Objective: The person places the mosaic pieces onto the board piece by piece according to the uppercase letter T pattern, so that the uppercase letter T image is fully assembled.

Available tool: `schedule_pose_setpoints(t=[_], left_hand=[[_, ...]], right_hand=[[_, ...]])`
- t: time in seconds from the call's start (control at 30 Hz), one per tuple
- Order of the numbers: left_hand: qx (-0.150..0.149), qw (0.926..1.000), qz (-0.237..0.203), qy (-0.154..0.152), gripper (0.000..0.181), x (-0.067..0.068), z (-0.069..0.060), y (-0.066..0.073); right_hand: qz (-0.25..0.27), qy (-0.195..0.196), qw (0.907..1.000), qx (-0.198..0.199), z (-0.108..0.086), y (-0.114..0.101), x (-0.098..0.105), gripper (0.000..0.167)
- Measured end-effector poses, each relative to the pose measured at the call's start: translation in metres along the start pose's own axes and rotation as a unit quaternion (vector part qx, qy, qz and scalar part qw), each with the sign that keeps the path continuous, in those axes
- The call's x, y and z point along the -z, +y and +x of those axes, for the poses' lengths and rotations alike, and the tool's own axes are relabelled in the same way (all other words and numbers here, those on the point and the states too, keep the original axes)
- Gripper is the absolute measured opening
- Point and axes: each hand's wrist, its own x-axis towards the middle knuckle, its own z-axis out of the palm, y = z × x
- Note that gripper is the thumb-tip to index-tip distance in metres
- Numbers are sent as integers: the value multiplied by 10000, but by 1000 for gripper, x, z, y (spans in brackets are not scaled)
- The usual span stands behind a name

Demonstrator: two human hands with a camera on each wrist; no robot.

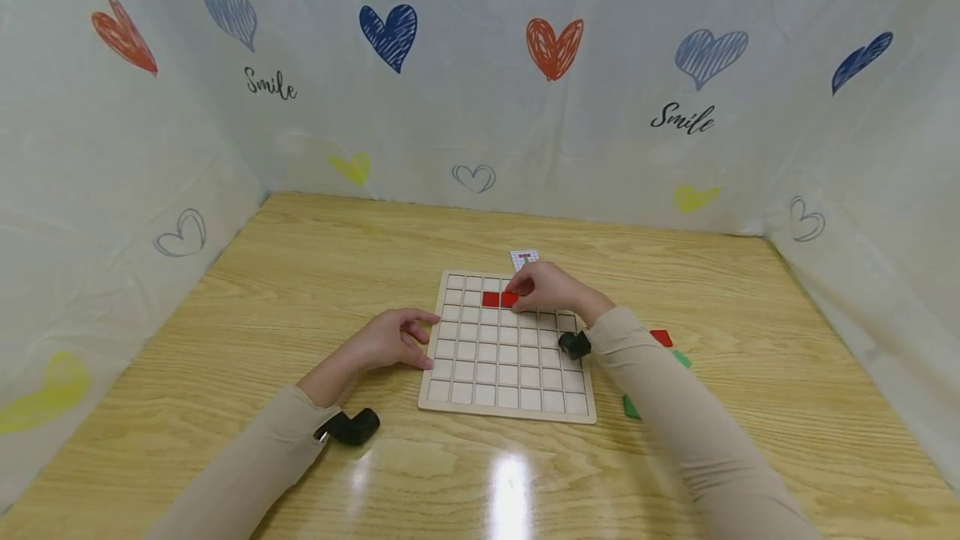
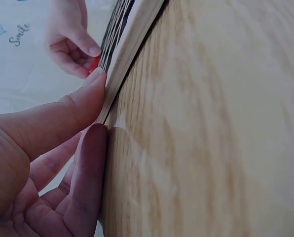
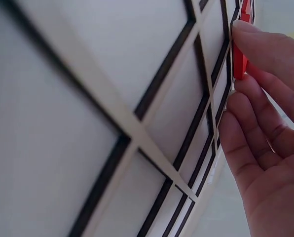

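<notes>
Red square tile (image 1: pixel 508 300): on the grid board (image 1: pixel 510 414), second row from its far edge, fourth column from its left edge, just beside a second red tile (image 1: pixel 491 299) that lies in the third column.
Tile direction: its sides run with the rows and columns, one facing the board's far edge; width and depth look alike, so neither axis reads as the long one. The right wrist view catches it nearly edge-on; whether it is fully seated cannot be told.
Lettering: "Smile" in dark script, twice on the white curtain (image 1: pixel 450 123), above the far left and far right parts of the table (image 1: pixel 225 315). Print on the card (image 1: pixel 524 258) beyond the board's far edge is too small to read.
Tile looks: plain bright red, flat, with a visible thickness at its edge.
Board looks: pale wood, rounded corners, seven by seven cells, dark grooves around them.
Right hand (image 1: pixel 551 286): thumb and fingers pinch the red square tile.
Left hand (image 1: pixel 382 340): fingers loosely bent and spread, thumb and fingertips touching the board's left edge.
Off the board's right edge: a third red tile (image 1: pixel 662 337) and two green pieces (image 1: pixel 632 407), partly hidden by the right sleeve (image 1: pixel 682 415).
</notes>
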Motion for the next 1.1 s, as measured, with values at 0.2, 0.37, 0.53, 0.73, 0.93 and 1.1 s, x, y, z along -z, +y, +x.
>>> schedule_pose_setpoints(t=[0.2, 0.37, 0.53, 0.73, 0.93, 1.1], left_hand=[[50, 10000, -2, 38, 66, 0, 0, 2], [117, 9999, 21, 55, 66, 1, 0, 4], [61, 10000, 39, 24, 67, 0, 0, 4], [-16, 10000, 75, 13, 67, 0, 1, 1], [12, 10000, 55, 51, 67, -1, 1, 1], [79, 9999, 27, 77, 66, -1, 0, 1]], right_hand=[[-42, 34, 10000, 39, 0, -1, 0, 24], [-81, 31, 9999, 51, 0, -2, 0, 25], [-127, 20, 9999, -3, 0, -1, 0, 26], [-211, 3, 9998, -25, -3, 2, 2, 29], [-101, 17, 9999, 66, -10, 4, 5, 31], [-24, 103, 9999, 122, -17, 6, 7, 32]])
